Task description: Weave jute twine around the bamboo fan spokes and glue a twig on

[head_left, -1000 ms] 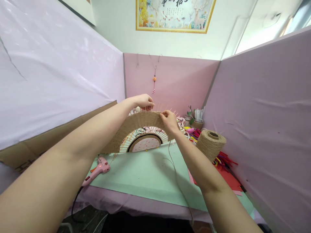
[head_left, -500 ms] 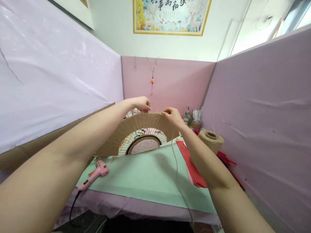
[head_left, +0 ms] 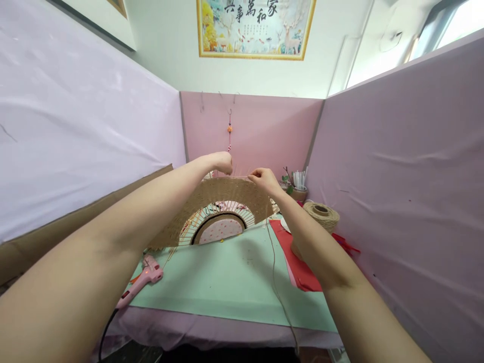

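A half-round fan (head_left: 223, 188) stands on edge on the table, its brown twine woven across thin ribs that stick out at the top. At its base is a dotted pink half-disc (head_left: 221, 231) with a dark rim. My left hand (head_left: 224, 163) is closed above the fan's top edge, its fingertips mostly hidden. To the right, my right hand (head_left: 263, 179) pinches the twine along that same edge, thumb and finger together. A loose length of twine (head_left: 275, 275) hangs from the fan's right side and runs over the table's front edge.
A pink glue gun (head_left: 145, 276) with a lit light lies at left. A twine spool (head_left: 321, 216) and red sheets (head_left: 302, 275) are at right, beside my forearm. Behind stands a pot of white sticks (head_left: 300, 185). Fabric-covered partitions (head_left: 408, 166) close in the sides.
My left hand has turned, its fingers now curled more out of sight. My right hand keeps its pinch at the fan's edge. The whole view has shifted slightly.
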`<state>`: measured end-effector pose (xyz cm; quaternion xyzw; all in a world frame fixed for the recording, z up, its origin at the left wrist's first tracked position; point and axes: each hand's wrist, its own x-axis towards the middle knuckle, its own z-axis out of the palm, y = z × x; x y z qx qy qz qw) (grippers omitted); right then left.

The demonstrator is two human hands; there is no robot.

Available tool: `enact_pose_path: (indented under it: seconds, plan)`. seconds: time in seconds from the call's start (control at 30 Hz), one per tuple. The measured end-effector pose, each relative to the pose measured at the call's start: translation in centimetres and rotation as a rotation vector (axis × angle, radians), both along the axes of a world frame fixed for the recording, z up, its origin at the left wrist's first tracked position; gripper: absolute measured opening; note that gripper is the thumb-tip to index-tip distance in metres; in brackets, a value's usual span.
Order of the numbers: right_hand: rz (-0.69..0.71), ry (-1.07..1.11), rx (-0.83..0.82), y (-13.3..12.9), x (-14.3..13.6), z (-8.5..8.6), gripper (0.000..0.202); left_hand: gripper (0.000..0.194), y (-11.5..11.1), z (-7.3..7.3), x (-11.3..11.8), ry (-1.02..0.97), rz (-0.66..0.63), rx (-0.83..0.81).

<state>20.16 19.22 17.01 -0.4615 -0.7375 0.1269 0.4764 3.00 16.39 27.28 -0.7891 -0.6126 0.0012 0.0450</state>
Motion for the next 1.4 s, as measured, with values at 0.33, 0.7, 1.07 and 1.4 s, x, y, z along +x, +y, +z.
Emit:
enact_pose_path:
  seconds: [0.33,0.7,1.07,1.4]
  plan:
    - [0.004,0.011,0.016,0.5,0.6,-0.1,0.016,0.052,1.1,0.5,-0.2,-0.128,0.022,-0.267]
    - [0.03,0.027,0.027,-0.2,0.5,0.4,0.013,0.126,1.7,0.9,-1.3,-0.093,-0.012,-0.431]
    - [0.024,0.057,0.055,0.1,0.6,0.4,0.014,0.125,0.5,-1.4,-1.1,0.178,-0.158,0.008]
    - [0.02,0.05,0.054,0.4,0.3,0.1,0.016,0.109,0.6,-0.5,-1.7,0.15,-0.178,-0.061]
